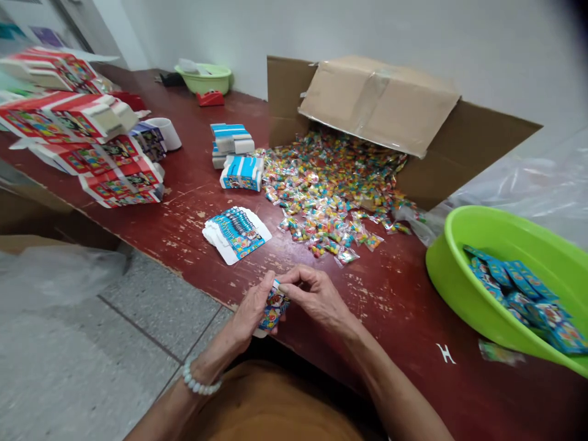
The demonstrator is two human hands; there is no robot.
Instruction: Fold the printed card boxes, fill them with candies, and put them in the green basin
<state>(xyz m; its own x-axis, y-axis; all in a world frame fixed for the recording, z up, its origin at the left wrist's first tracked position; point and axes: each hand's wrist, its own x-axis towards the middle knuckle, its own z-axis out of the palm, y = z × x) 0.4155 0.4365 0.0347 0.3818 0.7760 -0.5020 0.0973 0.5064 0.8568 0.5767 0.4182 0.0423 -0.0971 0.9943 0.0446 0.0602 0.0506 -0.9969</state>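
Note:
A small blue printed candy box [272, 311] is held near the table's front edge. My left hand [252, 307] wraps around its side, a bead bracelet on the wrist. At the box's top end, my right hand [312, 293] pinches the white flap between thumb and fingers. Just beyond lies a fanned stack of flattened blue cartons [239, 233]. Behind it spreads a heap of small clear packets of colourful candy [321, 190], spilling from a cardboard box [381, 104] on its side.
On the right, a green basin [441, 263] holds several blue boxes [523, 294]. Banded blue carton bundles [242, 173] stand beyond the fanned stack. Red carton bundles [119, 177] pile up at left. Farther back are a white cup [168, 133], a red tape dispenser [210, 98] and a pale green basin [204, 79].

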